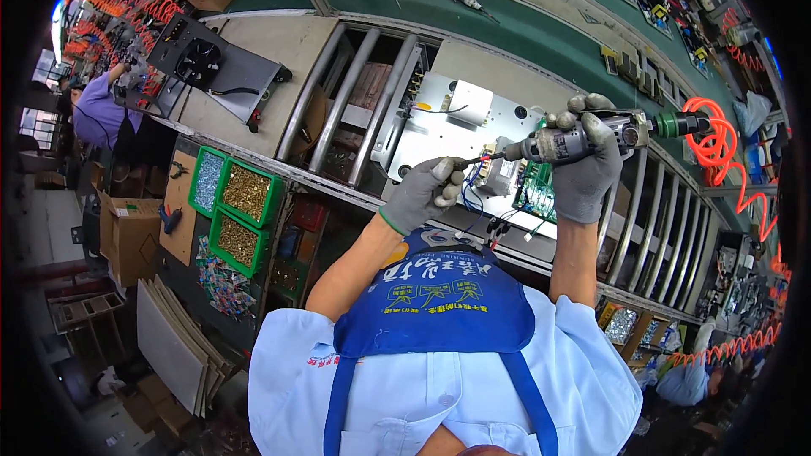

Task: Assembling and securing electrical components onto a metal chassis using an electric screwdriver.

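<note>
Both my hands wear grey gloves. My right hand [587, 156] is wrapped round a pneumatic screwdriver [557, 145], which lies level with its bit [494, 157] pointing left. My left hand [420, 196] has its fingers pinched together at the tip of that bit; whatever small thing they hold is hidden. Under the hands sits a shiny metal chassis plate [422, 137] on the rollers. It carries a white block [470, 103], a grey boxy part [502, 176], a green circuit board [535, 189] and loose wires along its near edge.
An orange coiled air hose [712, 148] runs from the screwdriver's right end. Metal rollers [365, 105] flank the chassis. Left stands a dark panel with a fan [198, 61]. Green bins of small fasteners [245, 192] stand near left. A person in purple [100, 118] is far left.
</note>
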The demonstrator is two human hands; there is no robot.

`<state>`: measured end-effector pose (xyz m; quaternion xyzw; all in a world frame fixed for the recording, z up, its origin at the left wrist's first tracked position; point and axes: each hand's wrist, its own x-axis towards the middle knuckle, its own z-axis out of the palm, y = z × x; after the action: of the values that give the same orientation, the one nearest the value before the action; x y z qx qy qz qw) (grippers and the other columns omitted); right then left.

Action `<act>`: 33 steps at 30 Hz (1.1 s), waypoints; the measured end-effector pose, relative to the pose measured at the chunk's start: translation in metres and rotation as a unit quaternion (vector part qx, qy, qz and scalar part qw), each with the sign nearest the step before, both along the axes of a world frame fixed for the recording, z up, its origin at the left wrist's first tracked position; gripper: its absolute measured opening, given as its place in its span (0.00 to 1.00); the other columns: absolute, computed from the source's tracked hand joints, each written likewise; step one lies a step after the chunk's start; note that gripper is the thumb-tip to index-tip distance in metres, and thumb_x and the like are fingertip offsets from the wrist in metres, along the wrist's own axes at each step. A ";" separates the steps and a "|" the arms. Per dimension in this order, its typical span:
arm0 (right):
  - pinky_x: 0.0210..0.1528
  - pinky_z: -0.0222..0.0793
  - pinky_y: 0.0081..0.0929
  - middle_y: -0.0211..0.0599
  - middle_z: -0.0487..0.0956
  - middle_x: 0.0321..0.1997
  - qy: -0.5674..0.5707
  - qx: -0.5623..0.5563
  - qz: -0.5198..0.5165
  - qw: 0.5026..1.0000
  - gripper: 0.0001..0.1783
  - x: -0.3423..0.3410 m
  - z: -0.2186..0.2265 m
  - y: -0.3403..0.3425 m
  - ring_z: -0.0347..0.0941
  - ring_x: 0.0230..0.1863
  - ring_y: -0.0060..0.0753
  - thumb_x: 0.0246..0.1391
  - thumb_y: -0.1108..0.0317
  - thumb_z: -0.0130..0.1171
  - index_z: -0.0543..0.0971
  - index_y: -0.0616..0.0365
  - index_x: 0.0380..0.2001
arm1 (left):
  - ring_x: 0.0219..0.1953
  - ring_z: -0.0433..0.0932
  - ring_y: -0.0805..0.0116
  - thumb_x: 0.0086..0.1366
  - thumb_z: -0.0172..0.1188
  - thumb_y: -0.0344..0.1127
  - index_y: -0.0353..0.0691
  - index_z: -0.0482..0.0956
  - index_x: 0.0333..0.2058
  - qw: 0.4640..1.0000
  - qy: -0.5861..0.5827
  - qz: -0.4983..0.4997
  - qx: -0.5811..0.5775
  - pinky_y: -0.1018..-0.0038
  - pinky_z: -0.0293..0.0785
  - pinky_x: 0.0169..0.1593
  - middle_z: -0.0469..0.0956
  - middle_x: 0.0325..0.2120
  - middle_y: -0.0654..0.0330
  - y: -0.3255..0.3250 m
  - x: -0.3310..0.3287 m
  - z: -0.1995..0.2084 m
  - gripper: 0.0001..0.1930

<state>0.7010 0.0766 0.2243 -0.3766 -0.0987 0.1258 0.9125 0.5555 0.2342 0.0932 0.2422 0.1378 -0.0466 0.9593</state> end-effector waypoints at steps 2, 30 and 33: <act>0.45 0.72 0.40 0.41 0.74 0.36 0.009 0.009 0.006 1.000 0.14 0.002 -0.003 -0.003 0.75 0.32 0.30 0.46 0.75 0.51 0.72 0.58 0.40 | 0.24 0.66 0.81 0.67 0.53 0.45 0.32 0.70 0.44 1.000 0.004 -0.003 -0.003 0.88 0.62 0.22 0.73 0.29 0.64 -0.002 0.001 -0.003 0.19; 0.21 0.72 0.22 0.42 0.77 0.33 -0.137 -0.126 -0.081 0.979 0.15 0.055 -0.049 0.041 0.76 0.27 0.27 0.44 0.84 0.56 0.73 0.62 0.38 | 0.23 0.67 0.77 0.68 0.44 0.42 0.26 0.67 0.52 0.994 0.104 -0.029 0.013 0.86 0.58 0.19 0.73 0.29 0.59 -0.007 0.054 -0.011 0.23; 0.21 0.72 0.21 0.42 0.78 0.33 -0.114 -0.173 -0.092 0.974 0.14 0.066 -0.074 0.051 0.76 0.27 0.27 0.44 0.84 0.57 0.74 0.62 0.38 | 0.24 0.70 0.76 0.67 0.42 0.37 0.27 0.64 0.54 0.994 0.105 0.018 0.036 0.83 0.63 0.22 0.74 0.31 0.58 0.003 0.038 -0.018 0.22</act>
<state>0.7672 0.1277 0.1499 -0.5482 -0.1434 0.0133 0.8238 0.5937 0.2374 0.0752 0.2680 0.2439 -0.0490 0.9307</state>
